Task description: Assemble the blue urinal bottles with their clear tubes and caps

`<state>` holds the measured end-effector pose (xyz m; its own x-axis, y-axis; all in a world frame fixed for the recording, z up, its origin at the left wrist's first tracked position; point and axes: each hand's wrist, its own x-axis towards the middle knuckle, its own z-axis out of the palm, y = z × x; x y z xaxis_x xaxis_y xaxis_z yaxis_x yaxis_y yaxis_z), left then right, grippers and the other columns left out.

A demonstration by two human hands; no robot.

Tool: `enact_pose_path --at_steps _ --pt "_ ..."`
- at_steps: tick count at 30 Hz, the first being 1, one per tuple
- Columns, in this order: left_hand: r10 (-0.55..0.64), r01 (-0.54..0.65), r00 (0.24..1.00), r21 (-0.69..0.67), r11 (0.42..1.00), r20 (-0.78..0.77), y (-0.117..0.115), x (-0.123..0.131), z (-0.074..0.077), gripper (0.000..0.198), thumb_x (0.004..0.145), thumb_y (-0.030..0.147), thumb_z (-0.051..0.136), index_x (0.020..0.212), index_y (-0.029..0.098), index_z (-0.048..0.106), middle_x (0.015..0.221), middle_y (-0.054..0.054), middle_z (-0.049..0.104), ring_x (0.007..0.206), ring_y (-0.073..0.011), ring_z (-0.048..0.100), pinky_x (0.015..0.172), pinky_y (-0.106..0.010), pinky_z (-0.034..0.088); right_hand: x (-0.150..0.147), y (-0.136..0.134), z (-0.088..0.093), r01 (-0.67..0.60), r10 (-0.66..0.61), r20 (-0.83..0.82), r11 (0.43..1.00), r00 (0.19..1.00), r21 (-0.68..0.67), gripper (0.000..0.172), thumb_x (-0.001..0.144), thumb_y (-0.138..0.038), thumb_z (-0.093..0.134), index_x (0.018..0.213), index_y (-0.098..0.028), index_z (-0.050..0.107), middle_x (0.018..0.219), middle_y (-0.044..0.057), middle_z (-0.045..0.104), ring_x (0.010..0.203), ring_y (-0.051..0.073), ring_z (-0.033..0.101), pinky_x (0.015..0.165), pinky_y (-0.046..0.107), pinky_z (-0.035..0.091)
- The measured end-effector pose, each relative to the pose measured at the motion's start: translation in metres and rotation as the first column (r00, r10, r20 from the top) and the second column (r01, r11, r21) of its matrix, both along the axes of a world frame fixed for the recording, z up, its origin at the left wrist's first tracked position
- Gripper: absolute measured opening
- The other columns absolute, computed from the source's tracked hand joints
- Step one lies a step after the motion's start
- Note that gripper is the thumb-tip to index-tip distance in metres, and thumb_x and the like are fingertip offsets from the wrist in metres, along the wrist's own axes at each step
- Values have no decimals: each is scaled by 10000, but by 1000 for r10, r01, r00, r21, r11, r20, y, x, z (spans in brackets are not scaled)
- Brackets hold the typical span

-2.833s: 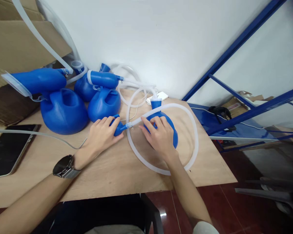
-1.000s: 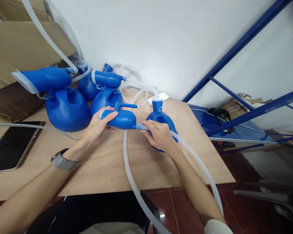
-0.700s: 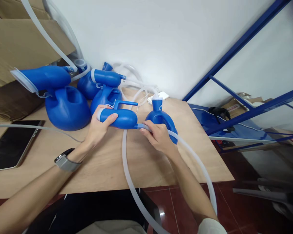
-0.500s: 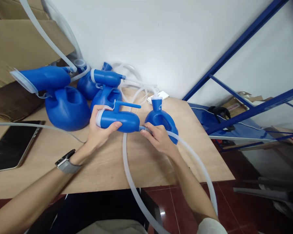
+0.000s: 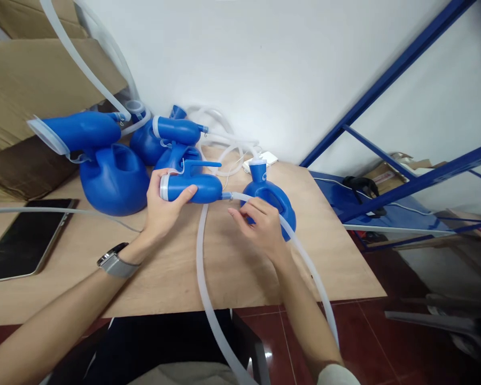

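Observation:
My left hand (image 5: 163, 209) is closed round the wide end of a blue funnel-shaped piece (image 5: 192, 187), held level just above the wooden table (image 5: 176, 278). A translucent white hose (image 5: 202, 267) is fitted on its narrow tip; it loops down past the table's front edge and back up along my right arm. My right hand (image 5: 260, 225) hovers just under the hose near that tip, fingers apart and loosely curled, holding nothing. Right behind this hand a blue jug (image 5: 278, 200) with a handle stands on the table.
Two larger blue jugs (image 5: 112, 182) (image 5: 147, 143) with funnel pieces (image 5: 80, 131) (image 5: 178, 130) and coiled hoses (image 5: 220, 139) crowd the back left. A tablet (image 5: 24, 235) lies at the left, cardboard boxes (image 5: 40, 80) behind. A blue steel rack (image 5: 385, 69) stands to the right.
My left hand lifted the blue funnel piece off the table and turned it level. My right hand moved from the jug to pinch the hose joint, then let go and opened.

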<state>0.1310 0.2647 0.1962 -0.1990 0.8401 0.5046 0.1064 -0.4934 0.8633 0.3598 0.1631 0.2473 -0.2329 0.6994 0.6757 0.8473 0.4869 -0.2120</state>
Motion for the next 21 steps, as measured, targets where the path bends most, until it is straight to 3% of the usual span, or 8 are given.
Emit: enact_pose_path --at_steps 2,4,5,6,8,11,14,21 --pt "-27 38 994 -99 994 107 2 0 0 653 639 592 935 1082 217 638 1188 -88 633 1018 -265 658 711 -373 642 -4 -1 -7 9 -44 -102 947 994 -321 509 1117 -525 525 753 -180 617 696 44 614 660 167 566 679 346 425" --pt "-69 105 974 -159 982 215 2 1 2 673 619 569 939 1093 213 622 1236 -104 607 984 -255 657 580 -328 629 -5 3 -16 -72 -90 -248 813 965 -578 481 1131 -583 447 1131 -183 715 922 69 740 862 213 696 848 375 501" --pt "-89 133 965 -169 976 248 1 2 3 674 613 555 942 1092 211 616 1244 -107 599 956 -243 656 548 -314 624 -5 6 -22 -140 -102 -337 770 936 -623 502 1134 -589 430 1350 -192 648 1080 86 762 1000 231 722 941 395 514" --pt "-106 155 959 -171 973 263 0 3 5 671 610 543 945 1087 208 612 1241 -107 595 926 -229 653 536 -309 626 -5 10 -28 -208 -102 -421 751 902 -627 539 1134 -594 422 1478 -200 554 1223 104 748 1105 238 718 991 404 520" --pt "-135 183 955 -168 968 264 -3 5 7 665 612 535 946 1079 203 609 1224 -105 594 883 -207 646 535 -305 634 -7 18 -40 -320 -60 -544 752 837 -576 558 1127 -614 414 1478 -193 518 1394 139 679 1195 237 698 982 388 548" --pt "-152 200 953 -167 966 262 -6 8 8 666 625 543 946 1083 196 608 1207 -103 596 864 -196 646 535 -294 635 -11 29 -56 -406 -30 -689 789 724 -461 576 1112 -658 397 1390 -182 564 1376 159 658 1132 225 710 860 343 581" --pt "-157 206 950 -162 965 271 -6 9 6 666 628 536 956 1083 194 611 1185 -97 604 833 -181 648 537 -283 634 -11 36 -64 -442 -24 -769 807 639 -392 616 1092 -668 441 1502 -215 515 1314 135 673 1048 207 719 811 329 584" --pt "-171 228 936 -162 960 308 0 8 0 678 576 470 996 1077 187 637 1136 -87 612 767 -168 647 507 -282 622 -1 41 -67 -455 18 -752 805 659 -379 537 1031 -678 551 1145 -173 697 1164 131 724 989 205 704 796 322 585"
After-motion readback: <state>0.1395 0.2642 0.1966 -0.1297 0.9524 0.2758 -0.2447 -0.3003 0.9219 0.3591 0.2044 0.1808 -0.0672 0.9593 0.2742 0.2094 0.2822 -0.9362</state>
